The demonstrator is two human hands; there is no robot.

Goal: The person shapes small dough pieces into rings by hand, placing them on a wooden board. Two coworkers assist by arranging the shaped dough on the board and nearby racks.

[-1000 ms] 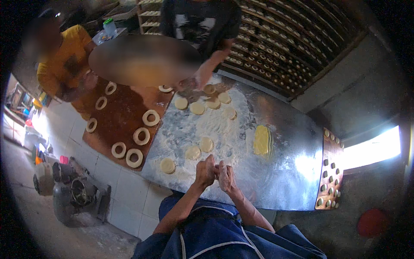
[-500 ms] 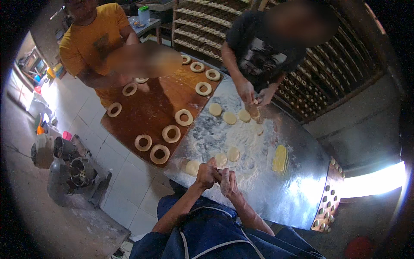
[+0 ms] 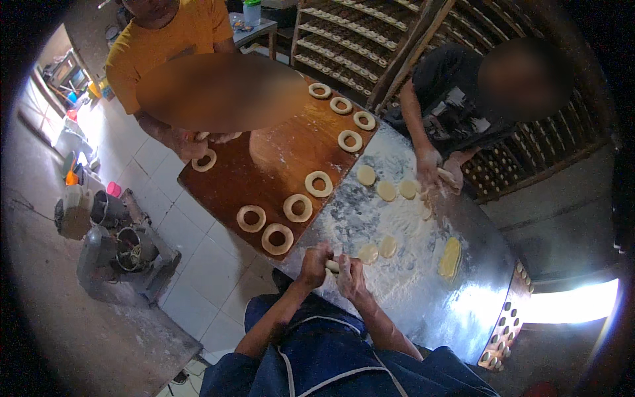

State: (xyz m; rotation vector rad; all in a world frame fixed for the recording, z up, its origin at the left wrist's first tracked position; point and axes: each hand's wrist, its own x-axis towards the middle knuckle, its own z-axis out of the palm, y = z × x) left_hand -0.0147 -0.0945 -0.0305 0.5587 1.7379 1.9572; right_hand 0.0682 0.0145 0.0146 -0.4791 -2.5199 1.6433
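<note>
My left hand (image 3: pixel 313 268) and my right hand (image 3: pixel 350 278) are closed on a pale piece of dough (image 3: pixel 333 266), held between them over the near edge of the floured steel table (image 3: pixel 483 231). Two round dough discs (image 3: pixel 387 247) lie just beyond my hands, with more discs (image 3: pixel 366 175) farther back. A yellow slab (image 3: pixel 450 258) lies to the right on the steel. Just left of the steel surface, a brown board (image 3: pixel 258 185) carries several dough rings (image 3: pixel 297 208). My fingers partly hide the piece of dough.
A co-worker in yellow (image 3: pixel 152 53) works at the board's far left; another in dark clothing (image 3: pixel 443 92) handles dough across the table. Behind stand tray racks (image 3: pixel 344 40). A machine (image 3: pixel 119 258) is at lower left on the tiled floor, and a narrow board of small pieces (image 3: pixel 503 327) at right.
The view has swung, bringing more board and racks in. Both my hands still hold the dough, and its end now shows between them. The co-worker in dark clothing leans lower, farther right.
</note>
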